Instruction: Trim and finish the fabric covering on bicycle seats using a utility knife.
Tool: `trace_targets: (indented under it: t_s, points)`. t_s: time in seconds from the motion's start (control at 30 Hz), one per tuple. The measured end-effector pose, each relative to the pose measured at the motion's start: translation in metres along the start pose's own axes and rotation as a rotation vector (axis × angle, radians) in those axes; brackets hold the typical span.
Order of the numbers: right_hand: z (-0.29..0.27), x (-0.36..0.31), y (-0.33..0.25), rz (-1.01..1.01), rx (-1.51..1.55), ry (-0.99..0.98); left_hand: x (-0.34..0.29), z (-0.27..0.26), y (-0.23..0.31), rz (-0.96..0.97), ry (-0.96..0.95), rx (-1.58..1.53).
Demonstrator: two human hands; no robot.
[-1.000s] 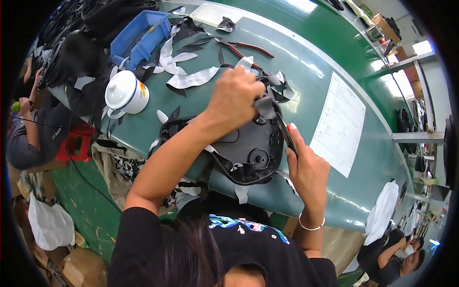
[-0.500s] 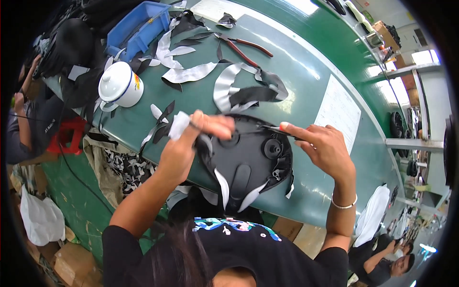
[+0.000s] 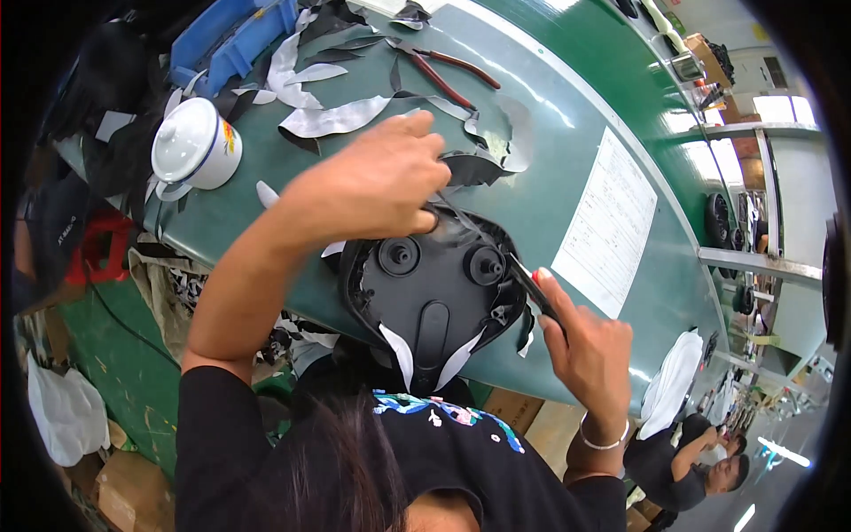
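A black, rounded plastic shell [image 3: 399, 293] with two round posts and dark covering bunched round its rim lies at the table's near edge, in front of my body. Two white strip ends [image 3: 399, 353] fold over its near side. My left hand [image 3: 377, 182] reaches across the shell's far left rim, its fingers curled closed on a dark fabric strip [image 3: 463, 217] stretched along the far rim. In my right hand [image 3: 587, 346] is a slim black-handled knife [image 3: 542, 297]. Its narrow metal tip points at the shell's right rim, near the strip.
Red-handled pliers [image 3: 448, 71] and black and white fabric scraps [image 3: 337, 117] lie beyond the shell. At left stand a lidded white enamel mug [image 3: 197, 146] and a blue bin [image 3: 226, 44]. A printed sheet [image 3: 607, 226] lies at right. Another person [image 3: 700, 470] sits at far right.
My left hand has swung forward and across the shell's far rim, now closed on the strip. My right hand and knife have come nearer to me along the right rim.
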State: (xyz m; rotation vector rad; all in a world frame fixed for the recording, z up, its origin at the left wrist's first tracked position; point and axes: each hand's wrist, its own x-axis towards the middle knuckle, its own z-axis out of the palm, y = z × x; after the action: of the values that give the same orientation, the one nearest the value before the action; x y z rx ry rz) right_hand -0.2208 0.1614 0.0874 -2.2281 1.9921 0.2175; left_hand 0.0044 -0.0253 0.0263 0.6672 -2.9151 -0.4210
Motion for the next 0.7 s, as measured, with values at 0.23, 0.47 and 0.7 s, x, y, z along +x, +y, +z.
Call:
trace_targets:
  t_s: [0.23, 0.47, 0.7]
  points:
    - [0.003, 0.031, 0.018, -0.164, 0.114, -0.01, 0.018, 0.03, 0.024, 0.069, 0.133, -1.422]
    - [0.033, -0.041, -0.015, 0.074, 0.284, -0.003, 0.04, -0.027, 0.015, -0.27, 1.063, -1.711]
    - [0.049, -0.082, -0.069, 0.734, 1.131, -0.035, 0.013, -0.069, 0.034, -0.304, 2.033, -0.941]
